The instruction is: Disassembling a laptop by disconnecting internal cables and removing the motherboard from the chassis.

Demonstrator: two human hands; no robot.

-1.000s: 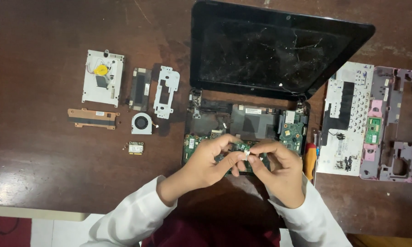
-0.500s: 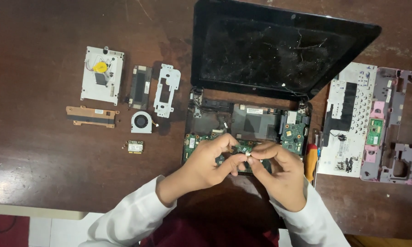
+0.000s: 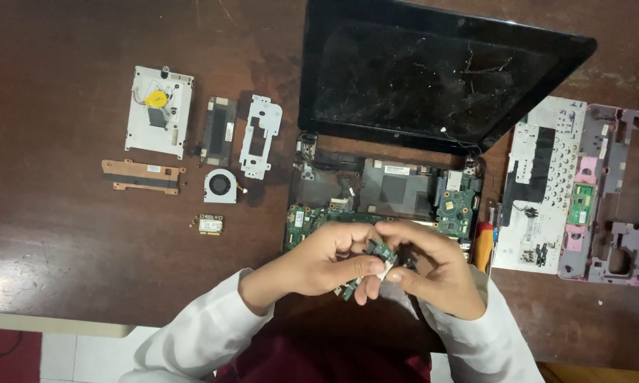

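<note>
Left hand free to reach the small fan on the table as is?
Probably not right away: the left hand and right hand both pinch a small green board. The path itself looks open; the fan lies on bare table to the left, nothing over it.

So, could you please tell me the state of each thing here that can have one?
Laptop: opened up, circuit boards exposed.
Screen: dark, cracked, lid open.
Small green board: pinched between left hand and right hand, above the laptop.
Fan: removed, lying flat on the table.
Keyboard panel: detached, lying beside the laptop.
</note>
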